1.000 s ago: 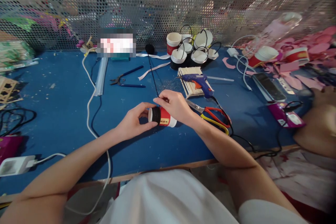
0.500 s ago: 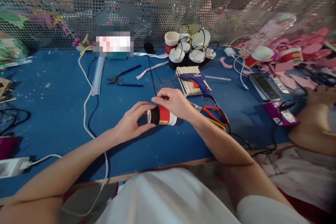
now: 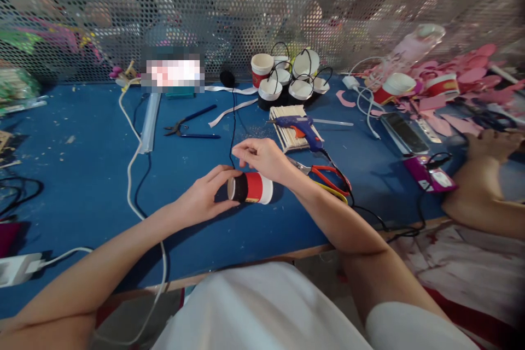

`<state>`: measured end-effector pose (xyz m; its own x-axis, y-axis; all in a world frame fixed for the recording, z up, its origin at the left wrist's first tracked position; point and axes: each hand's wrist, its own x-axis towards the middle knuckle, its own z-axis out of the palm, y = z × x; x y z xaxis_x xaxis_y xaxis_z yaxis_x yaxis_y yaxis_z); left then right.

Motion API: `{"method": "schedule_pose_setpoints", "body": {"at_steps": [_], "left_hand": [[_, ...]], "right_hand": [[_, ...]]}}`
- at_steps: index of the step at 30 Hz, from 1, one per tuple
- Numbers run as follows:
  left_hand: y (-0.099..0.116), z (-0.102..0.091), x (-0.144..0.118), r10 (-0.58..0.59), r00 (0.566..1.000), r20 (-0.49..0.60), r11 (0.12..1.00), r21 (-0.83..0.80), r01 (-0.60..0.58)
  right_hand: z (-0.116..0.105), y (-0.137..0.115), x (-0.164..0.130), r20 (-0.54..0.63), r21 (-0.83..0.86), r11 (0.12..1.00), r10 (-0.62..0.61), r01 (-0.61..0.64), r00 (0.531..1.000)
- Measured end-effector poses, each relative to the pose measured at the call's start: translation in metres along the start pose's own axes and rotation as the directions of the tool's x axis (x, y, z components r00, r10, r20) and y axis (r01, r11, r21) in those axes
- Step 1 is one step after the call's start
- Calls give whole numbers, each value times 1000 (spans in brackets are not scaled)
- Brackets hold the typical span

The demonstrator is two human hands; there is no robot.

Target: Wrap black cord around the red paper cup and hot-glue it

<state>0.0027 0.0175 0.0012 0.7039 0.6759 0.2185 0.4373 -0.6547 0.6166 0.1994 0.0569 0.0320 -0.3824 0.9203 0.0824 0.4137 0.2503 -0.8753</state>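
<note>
A small red paper cup (image 3: 255, 187) lies on its side just above the blue table (image 3: 90, 175), its bottom end wound with black cord. My left hand (image 3: 205, 192) grips the cup's wrapped end. My right hand (image 3: 262, 157) hovers over the cup and pinches the black cord (image 3: 233, 120), which runs back to a black spool (image 3: 227, 77) at the mesh wall.
Red-handled scissors (image 3: 328, 175), a blue glue gun (image 3: 301, 128) on a stack of wooden sticks, pliers (image 3: 186, 124), finished cups with cord handles (image 3: 289, 79), a phone (image 3: 404, 132), white cables (image 3: 133, 136) and pink cut-outs lie around. Another person's arm (image 3: 479, 197) rests at right.
The cup has dropped slightly and rolled in my left hand. My right hand has lifted off the cup and pulled the cord toward the left.
</note>
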Motion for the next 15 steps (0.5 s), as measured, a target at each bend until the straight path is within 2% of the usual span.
{"method": "schedule_pose_setpoints", "body": {"at_steps": [3,5,7,8,9,11,13,15], "left_hand": [[-3,0,1,-16,999,-38,1000,-21,16],[-5,0,1,-31,997,-78,999,-18,29],[-7,0,2,-37,993,-112,999,-8,37],[-8,0,2,-36,991,-127,999,-2,36],[-9,-1,3,-32,990,-139,999,6,33],[-10,-2,4,-36,984,-174,999,25,41],[-10,-2,5,-54,982,-183,997,51,65],[-10,-3,6,-44,982,-186,996,63,57]], "right_hand": [[-26,-6,-5,-166,-76,996,-49,37,985],[-50,-6,-10,-318,-190,982,-77,16,945],[-74,0,-16,-495,-338,936,-90,-97,864],[-85,6,-19,-560,-401,897,-81,-184,824],[-94,12,-22,-589,-455,851,-67,-262,805],[-105,27,-26,-548,-540,763,1,-355,837],[-108,41,-29,-446,-620,697,64,-360,893],[-107,53,-29,-394,-657,669,88,-347,915]]}}
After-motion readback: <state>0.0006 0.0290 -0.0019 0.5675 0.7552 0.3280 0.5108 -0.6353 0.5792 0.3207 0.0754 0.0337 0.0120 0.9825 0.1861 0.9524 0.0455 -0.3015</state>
